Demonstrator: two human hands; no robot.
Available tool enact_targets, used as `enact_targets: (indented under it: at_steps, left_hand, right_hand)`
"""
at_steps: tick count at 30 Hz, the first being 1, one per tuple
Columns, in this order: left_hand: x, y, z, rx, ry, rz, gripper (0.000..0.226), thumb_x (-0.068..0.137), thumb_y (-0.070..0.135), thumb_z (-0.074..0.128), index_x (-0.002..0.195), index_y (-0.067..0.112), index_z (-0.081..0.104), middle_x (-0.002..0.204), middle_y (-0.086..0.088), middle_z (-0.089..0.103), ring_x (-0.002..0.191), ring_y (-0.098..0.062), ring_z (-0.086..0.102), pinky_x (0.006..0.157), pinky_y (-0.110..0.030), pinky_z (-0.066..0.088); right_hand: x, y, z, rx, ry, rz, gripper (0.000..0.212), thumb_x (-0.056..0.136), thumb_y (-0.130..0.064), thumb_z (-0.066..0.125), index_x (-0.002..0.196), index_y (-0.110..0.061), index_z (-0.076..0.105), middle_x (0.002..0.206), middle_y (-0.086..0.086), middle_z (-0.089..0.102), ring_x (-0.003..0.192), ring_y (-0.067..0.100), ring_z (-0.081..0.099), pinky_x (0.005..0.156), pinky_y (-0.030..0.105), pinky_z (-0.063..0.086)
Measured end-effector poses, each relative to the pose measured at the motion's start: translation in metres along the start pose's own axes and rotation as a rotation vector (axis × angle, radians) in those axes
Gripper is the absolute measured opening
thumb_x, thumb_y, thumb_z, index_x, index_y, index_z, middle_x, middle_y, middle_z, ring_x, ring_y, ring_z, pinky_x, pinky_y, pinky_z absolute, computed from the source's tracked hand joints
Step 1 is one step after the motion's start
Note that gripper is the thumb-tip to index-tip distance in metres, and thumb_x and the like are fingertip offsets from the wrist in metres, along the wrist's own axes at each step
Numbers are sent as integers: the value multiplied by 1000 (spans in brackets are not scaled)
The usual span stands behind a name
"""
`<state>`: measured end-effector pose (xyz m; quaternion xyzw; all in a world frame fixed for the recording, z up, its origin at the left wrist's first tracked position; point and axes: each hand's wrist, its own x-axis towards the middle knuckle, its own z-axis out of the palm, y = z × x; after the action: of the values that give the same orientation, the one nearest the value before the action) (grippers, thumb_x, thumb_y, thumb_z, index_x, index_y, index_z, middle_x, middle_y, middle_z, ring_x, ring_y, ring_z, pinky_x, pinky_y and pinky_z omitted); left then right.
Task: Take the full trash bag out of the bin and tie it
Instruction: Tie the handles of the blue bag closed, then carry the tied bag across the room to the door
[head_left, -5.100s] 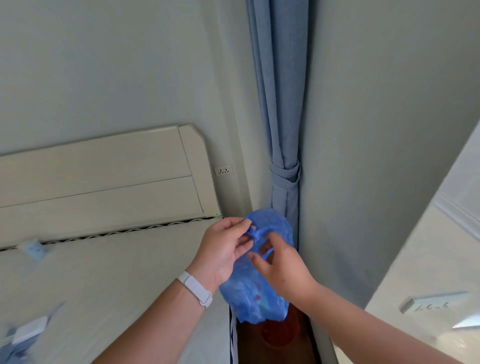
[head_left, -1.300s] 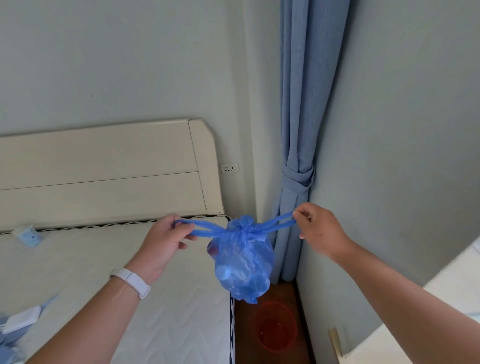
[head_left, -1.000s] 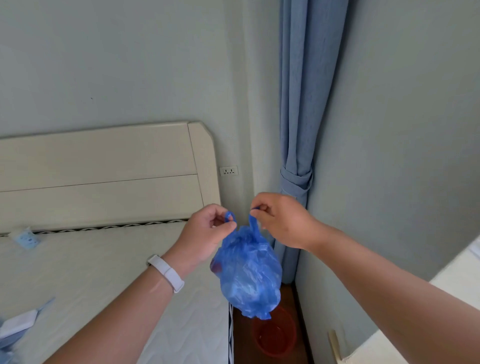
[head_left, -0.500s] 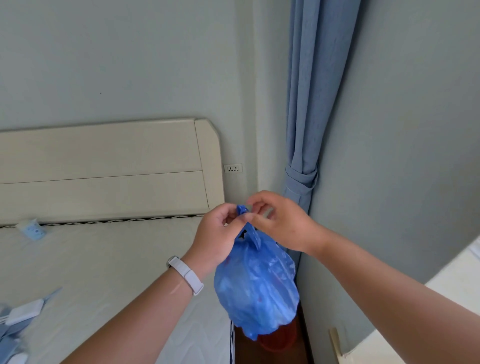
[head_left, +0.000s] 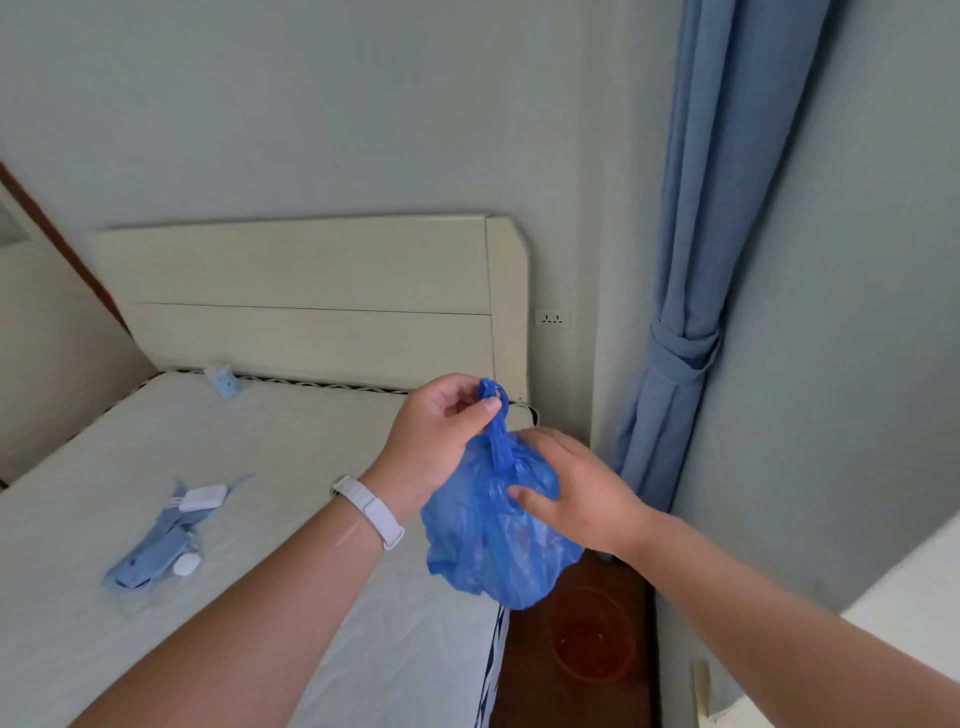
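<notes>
Hanging in the air over the gap between the bed (head_left: 260, 519) and the curtain (head_left: 691, 312), the blue trash bag (head_left: 493, 540) was already out of the bin (head_left: 592, 636), which stood empty on the dark floor directly beneath it. The bag's long axis ran straight up and down, from its bulging bottom to the twisted neck at the top. My left hand (head_left: 434, 441) was above it, thumb and forefinger pinched on the small blue loop (head_left: 491, 392) at the end of that neck and carrying the weight, as far as I could judge. My right hand (head_left: 576, 491) was lower and to the right, fingers spread and laid flat against the bag's upper shoulder, pressing it without closing on anything.

So the neck lay up and left of my right hand, just beside it, and whichever move came next would likely turn on that short reach.

Much stayed unclear. The knot itself was tucked behind my left thumb, so I could not tell whether it was snug or loose. The back of the bag was out of sight, and its contents showed only as a faint reddish smudge through the plastic.
</notes>
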<state>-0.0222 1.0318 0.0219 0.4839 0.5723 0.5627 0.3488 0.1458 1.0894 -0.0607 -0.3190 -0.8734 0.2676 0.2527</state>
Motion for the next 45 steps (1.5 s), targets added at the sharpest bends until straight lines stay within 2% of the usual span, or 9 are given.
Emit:
enact_targets:
  at_steps: [5, 9, 13, 16, 22, 27, 31, 37, 45]
  left_hand:
    - [-37, 8, -12, -13, 123, -5, 7, 86, 5, 65, 86, 11, 69, 82, -8, 69, 78, -20, 64, 79, -36, 54]
    - [-72, 12, -27, -40, 231, -7, 7, 87, 2, 63, 86, 7, 67, 82, -12, 66, 75, -19, 63, 71, -26, 54]
    - [-111, 15, -57, -57, 326, -18, 9, 87, 3, 64, 84, 10, 69, 82, -12, 67, 76, -20, 63, 72, -29, 54]
    - [-142, 18, -84, -62, 405, -14, 10, 87, 3, 64, 84, 11, 69, 80, -8, 69, 77, -20, 64, 73, -30, 54]
    - [-221, 27, -148, -60, 558, -5, 6, 88, 2, 62, 89, 6, 67, 84, -11, 68, 83, -25, 64, 84, -41, 54]
    - [-316, 30, -204, -72, 678, -4, 4, 82, 9, 67, 84, 11, 70, 84, -11, 69, 85, -28, 63, 88, -48, 52]
    - [-404, 34, -252, -86, 773, 7, 6, 79, 12, 67, 85, 9, 69, 82, -9, 70, 83, -25, 63, 86, -46, 52]
    - [-550, 40, -306, -49, 959, -9, 5, 87, 2, 63, 88, 4, 66, 85, -13, 66, 83, -24, 62, 82, -37, 54]
    - [-731, 59, -327, 0, 1264, -39, 6, 82, 11, 67, 87, 8, 68, 88, -16, 65, 85, -26, 62, 88, -44, 52]
  right_hand:
    - [-9, -16, 15, 66, -18, -107, 57, 86, -42, 63, 135, -17, 48, 129, -2, 55, 118, 12, 49, 101, 24, 36]
    - [-18, -37, 33, 87, -76, -202, 56, 87, -47, 59, 134, -20, 48, 129, -4, 55, 117, 12, 51, 100, 28, 40]
    - [-20, -69, 57, 98, -152, -291, 58, 86, -52, 53, 134, -20, 48, 129, -5, 56, 116, 13, 52, 99, 34, 44]
    - [-20, -100, 78, 119, -194, -352, 57, 85, -52, 53, 134, -21, 48, 127, -6, 56, 114, 12, 53, 97, 33, 45]
    - [-32, -177, 130, 157, -294, -477, 55, 84, -47, 55, 132, -21, 49, 126, -7, 56, 115, 9, 51, 97, 23, 40]
    - [-65, -257, 185, 172, -405, -564, 52, 83, -40, 58, 131, -21, 50, 123, -6, 58, 112, 9, 52, 93, 17, 36]
    - [-107, -330, 234, 199, -472, -634, 52, 84, -36, 60, 132, -22, 50, 124, -8, 57, 112, 6, 51, 92, 9, 33]
    - [-185, -435, 306, 253, -603, -752, 51, 83, -36, 60, 133, -28, 48, 125, -10, 56, 113, 6, 52, 94, 23, 42]
    - [-295, -554, 372, 336, -801, -970, 50, 82, -38, 59, 130, -28, 50, 124, -9, 57, 112, 7, 52, 95, 26, 43]
